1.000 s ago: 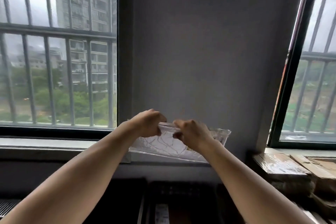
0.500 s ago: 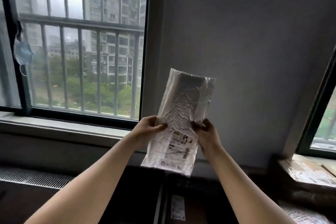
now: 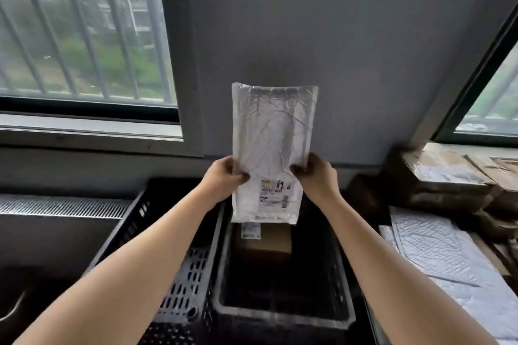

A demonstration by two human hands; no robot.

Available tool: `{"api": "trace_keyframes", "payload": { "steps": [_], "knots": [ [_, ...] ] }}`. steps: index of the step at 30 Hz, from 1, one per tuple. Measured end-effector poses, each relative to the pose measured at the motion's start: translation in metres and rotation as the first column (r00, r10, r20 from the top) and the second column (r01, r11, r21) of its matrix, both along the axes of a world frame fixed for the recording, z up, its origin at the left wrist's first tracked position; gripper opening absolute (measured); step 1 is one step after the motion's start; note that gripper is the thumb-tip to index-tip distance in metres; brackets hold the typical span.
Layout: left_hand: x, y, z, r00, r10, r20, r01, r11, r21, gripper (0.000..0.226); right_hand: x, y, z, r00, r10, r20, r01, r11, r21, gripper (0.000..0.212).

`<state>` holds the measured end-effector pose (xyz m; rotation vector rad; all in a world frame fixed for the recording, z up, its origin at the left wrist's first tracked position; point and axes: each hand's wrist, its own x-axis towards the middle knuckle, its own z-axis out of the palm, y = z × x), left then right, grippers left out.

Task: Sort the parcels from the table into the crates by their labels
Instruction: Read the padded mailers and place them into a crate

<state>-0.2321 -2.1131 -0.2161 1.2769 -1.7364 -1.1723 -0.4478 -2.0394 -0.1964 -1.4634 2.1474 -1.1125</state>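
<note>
I hold a white plastic mailer parcel [image 3: 273, 137] upright in front of the grey wall, its printed label [image 3: 276, 190] facing me near the bottom. My left hand [image 3: 224, 173] grips its left edge and my right hand [image 3: 316, 173] grips its right edge, thumbs on the front. Below the parcel stand two dark crates: a left crate [image 3: 179, 274] with perforated walls and a right crate [image 3: 283, 314]. A brown cardboard box [image 3: 266, 241] with a white label lies at the far end of the right crate.
To the right, a table carries stacked parcels: brown boxes wrapped in tape [image 3: 448, 173] and grey mailer bags [image 3: 443, 249]. Barred windows [image 3: 81, 36] flank the wall. A radiator grille [image 3: 61, 206] runs along the left below the sill.
The parcel went from lying flat and edge-on to standing upright with its label toward me. My view has tilted down, so the crates and the table's parcels now show.
</note>
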Motion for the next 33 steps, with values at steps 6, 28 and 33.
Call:
{"api": "trace_keyframes", "payload": {
  "steps": [6, 28, 33],
  "knots": [
    [-0.089, 0.012, -0.066, 0.982, -0.088, 0.165, 0.062, 0.986, 0.153, 0.028, -0.072, 0.033, -0.067, 0.993, -0.104, 0.052, 0.1, 0.992, 0.071, 0.013],
    [-0.196, 0.022, -0.33, 0.855, -0.458, 0.244, 0.278, 0.801, 0.53, 0.053, -0.074, 0.019, -0.286, 0.98, -0.022, -0.197, 0.147, 0.747, 0.648, 0.065],
    [-0.199, 0.021, -0.381, 0.933, -0.354, 0.062, 0.256, 0.778, 0.573, 0.049, -0.074, 0.004, -0.314, 0.986, -0.014, -0.164, 0.129, 0.69, 0.712, 0.068]
  ]
}}
